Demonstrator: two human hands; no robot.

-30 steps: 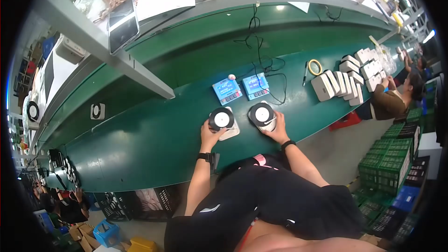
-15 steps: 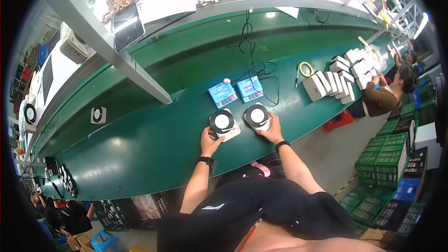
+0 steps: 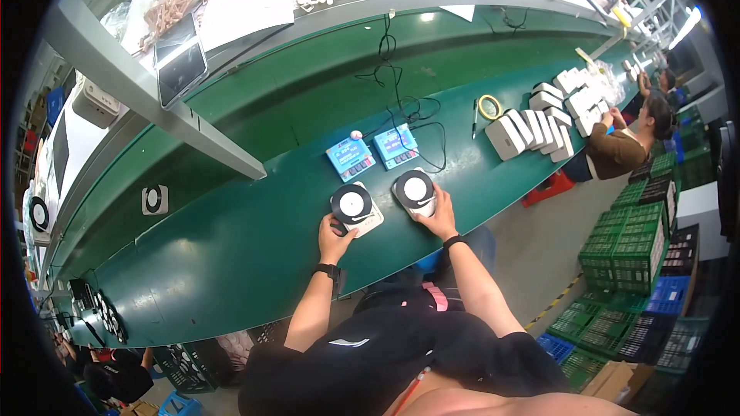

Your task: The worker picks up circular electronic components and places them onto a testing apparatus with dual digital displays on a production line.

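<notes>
Two small white record-player-shaped devices, each with a black disc and white centre, sit side by side on the green bench. My left hand grips the near left edge of the left mini record player, thumb and fingers around its side. The right mini record player is held at its near right side by my right hand. Just beyond them lie two blue boxes with lit screens, a left tester box and a right tester box. Whatever lies under the devices is hidden.
Black cables run from the boxes. Beyond them are a pen, a yellow tape roll and rows of white units. A co-worker sits at the right. A grey post slants down at left; crates stand on the floor.
The whole view has shifted a little as my head moved. Both hands keep their hold on the two record players, which stay near the blue boxes.
</notes>
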